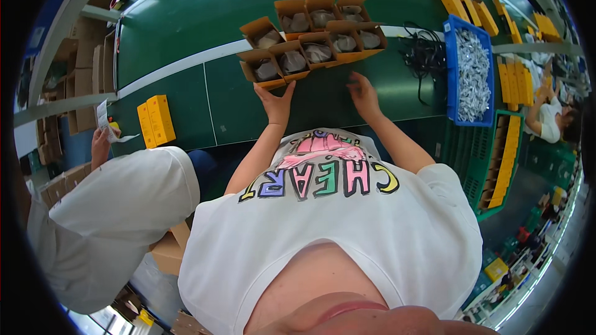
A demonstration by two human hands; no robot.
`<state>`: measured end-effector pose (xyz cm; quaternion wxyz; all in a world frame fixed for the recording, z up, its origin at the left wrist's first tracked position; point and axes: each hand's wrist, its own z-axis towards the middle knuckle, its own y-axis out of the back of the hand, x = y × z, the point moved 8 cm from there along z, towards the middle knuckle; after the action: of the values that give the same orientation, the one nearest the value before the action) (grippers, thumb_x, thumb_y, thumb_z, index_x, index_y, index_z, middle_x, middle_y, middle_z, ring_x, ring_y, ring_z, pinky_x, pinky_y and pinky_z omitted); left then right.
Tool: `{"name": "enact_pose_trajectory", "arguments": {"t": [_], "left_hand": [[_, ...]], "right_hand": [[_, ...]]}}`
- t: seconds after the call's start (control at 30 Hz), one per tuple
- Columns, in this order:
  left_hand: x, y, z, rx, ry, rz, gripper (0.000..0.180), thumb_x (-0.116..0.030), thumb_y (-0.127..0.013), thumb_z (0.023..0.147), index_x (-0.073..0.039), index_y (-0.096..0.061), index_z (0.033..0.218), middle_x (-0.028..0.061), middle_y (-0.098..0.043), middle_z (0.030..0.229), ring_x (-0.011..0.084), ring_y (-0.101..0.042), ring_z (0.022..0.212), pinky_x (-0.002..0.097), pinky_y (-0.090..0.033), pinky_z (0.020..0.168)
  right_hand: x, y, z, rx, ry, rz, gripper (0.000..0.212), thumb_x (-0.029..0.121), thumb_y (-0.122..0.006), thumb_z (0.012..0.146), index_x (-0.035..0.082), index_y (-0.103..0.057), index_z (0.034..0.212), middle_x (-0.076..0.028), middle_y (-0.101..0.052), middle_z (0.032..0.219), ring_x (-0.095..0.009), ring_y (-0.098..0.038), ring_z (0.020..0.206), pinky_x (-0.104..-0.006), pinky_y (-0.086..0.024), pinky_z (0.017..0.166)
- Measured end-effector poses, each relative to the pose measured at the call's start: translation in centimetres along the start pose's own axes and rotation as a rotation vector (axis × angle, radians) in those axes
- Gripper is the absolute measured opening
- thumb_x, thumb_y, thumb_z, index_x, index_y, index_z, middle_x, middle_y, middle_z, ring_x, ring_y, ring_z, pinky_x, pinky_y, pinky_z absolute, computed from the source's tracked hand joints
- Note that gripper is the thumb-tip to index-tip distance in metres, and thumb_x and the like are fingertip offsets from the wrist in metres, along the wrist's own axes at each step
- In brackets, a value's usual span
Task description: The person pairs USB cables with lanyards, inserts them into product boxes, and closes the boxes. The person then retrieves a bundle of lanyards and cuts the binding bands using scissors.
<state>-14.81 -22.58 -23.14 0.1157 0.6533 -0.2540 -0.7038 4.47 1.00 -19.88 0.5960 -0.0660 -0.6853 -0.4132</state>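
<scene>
Several small open-topped cardboard boxes point(318, 54) stand in two uneven rows on the green worktable, flaps raised. Each holds a roundish item under clear plastic whose kind I cannot make out. My left hand point(275, 104) has thumb and fingers about the near side of the box at the front left point(266, 71); its fingertips are partly hidden. Just short of the front row on the right, my right hand point(364, 95) is apart from the boxes, with bent, loosely parted fingers and nothing visible in them.
Black cables point(423, 56) lie beside a blue crate point(451, 80) of small white packets. Two yellow boxes point(156, 121) stand at left; more yellow cartons point(515, 82) are at right, above a green crate point(488, 161). A person in white point(124, 211) at left holds a paper strip point(102, 115).
</scene>
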Motion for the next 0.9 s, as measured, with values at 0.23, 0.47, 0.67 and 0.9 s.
{"name": "enact_pose_trajectory", "arguments": {"t": [0.23, 0.47, 0.67, 0.9], "left_hand": [[2.5, -1.4, 1.0, 0.197, -0.118, 0.064, 0.123, -0.050, -0.084, 0.071, 0.013, -0.010, 0.146, 0.0366, -0.030, 0.145, 0.0466, -0.031, 0.138, 0.0418, -0.029, 0.114], [0.2, 2.9, -4.1, 0.232, -0.196, 0.182, 0.083, -0.021, -0.074, 0.087, 0.001, -0.024, 0.150, 0.0270, -0.033, 0.148, 0.0386, -0.044, 0.131, 0.0419, -0.035, 0.111], [-4.7, 2.5, -9.8, 0.389, -0.082, -0.149, 0.054, -0.001, -0.059, 0.093, -0.001, -0.039, 0.143, 0.0185, -0.064, 0.119, 0.0229, -0.068, 0.098, 0.0299, -0.052, 0.085], [-27.9, -6.5, -9.2, 0.677, -0.578, -0.290, 0.037, 0.001, -0.059, 0.092, -0.001, -0.057, 0.128, 0.0137, -0.069, 0.111, 0.0199, -0.070, 0.090, 0.0282, -0.053, 0.081]], "right_hand": [[-10.9, 16.3, -3.3, -0.496, -0.357, -0.527, 0.038, 0.022, -0.069, 0.084, 0.004, -0.058, 0.115, -0.012, -0.059, 0.114, -0.031, -0.056, 0.107, -0.0432, -0.043, 0.096], [-17.8, 20.4, -0.2, -0.243, -0.570, -0.675, 0.022, 0.025, -0.067, 0.086, 0.007, -0.063, 0.099, -0.011, -0.066, 0.096, -0.030, -0.062, 0.097, -0.0435, -0.048, 0.088], [-11.0, 24.5, 3.1, -0.248, -0.706, 1.215, 0.012, 0.011, -0.058, 0.094, 0.000, -0.061, 0.096, -0.003, -0.056, 0.072, -0.017, -0.054, 0.063, -0.0319, -0.048, 0.067], [8.5, 40.9, 10.6, 0.069, 0.005, 0.870, 0.021, 0.017, -0.055, 0.100, 0.002, -0.064, 0.110, 0.010, -0.037, 0.059, -0.001, -0.028, 0.048, -0.0203, -0.023, 0.044]]}}
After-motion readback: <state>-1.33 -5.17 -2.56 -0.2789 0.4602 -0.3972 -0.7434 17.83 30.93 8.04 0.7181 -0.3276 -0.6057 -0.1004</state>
